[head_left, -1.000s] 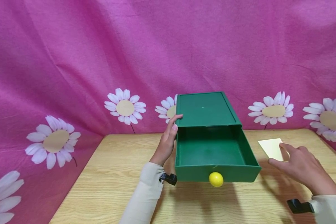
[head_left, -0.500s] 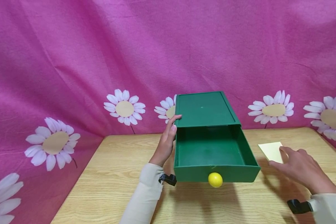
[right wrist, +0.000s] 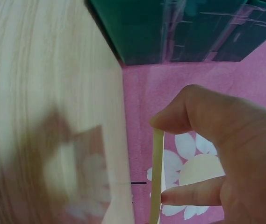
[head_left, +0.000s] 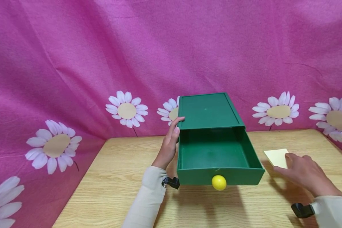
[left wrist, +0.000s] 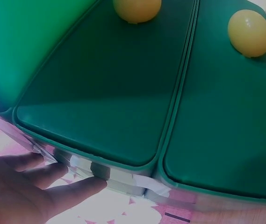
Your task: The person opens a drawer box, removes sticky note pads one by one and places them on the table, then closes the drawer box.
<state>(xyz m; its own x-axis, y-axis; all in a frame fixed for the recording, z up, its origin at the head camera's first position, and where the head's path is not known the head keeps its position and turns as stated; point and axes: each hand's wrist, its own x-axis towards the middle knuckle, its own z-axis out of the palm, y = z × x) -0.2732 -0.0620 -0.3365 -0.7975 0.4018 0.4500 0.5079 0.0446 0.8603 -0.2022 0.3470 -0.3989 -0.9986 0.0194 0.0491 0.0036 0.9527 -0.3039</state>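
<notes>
A green plastic drawer unit (head_left: 208,110) stands on the table, its top drawer (head_left: 193,177) pulled out toward me with nothing inside. That drawer's front carries a round yellow knob (head_left: 218,182). My left hand (head_left: 168,144) rests against the unit's left side, one fingertip over its top edge; in the left wrist view the fingers (left wrist: 76,193) lie fairly straight along the side. To the right of the drawer, my right hand (head_left: 307,174) pinches a pale yellow pad of sticky notes (head_left: 276,157) by its edges. The right wrist view shows this pad (right wrist: 156,172) edge-on, above the table.
Two lower drawer fronts with yellow knobs (left wrist: 249,33) show in the left wrist view. The wooden table (head_left: 117,183) extends on both sides of the unit. Behind it hangs a pink cloth (head_left: 159,47) printed with white daisies.
My right hand has lowered slightly and come a little toward me with the sticky notes. The left hand, the unit and the pulled-out drawer stay as they were.
</notes>
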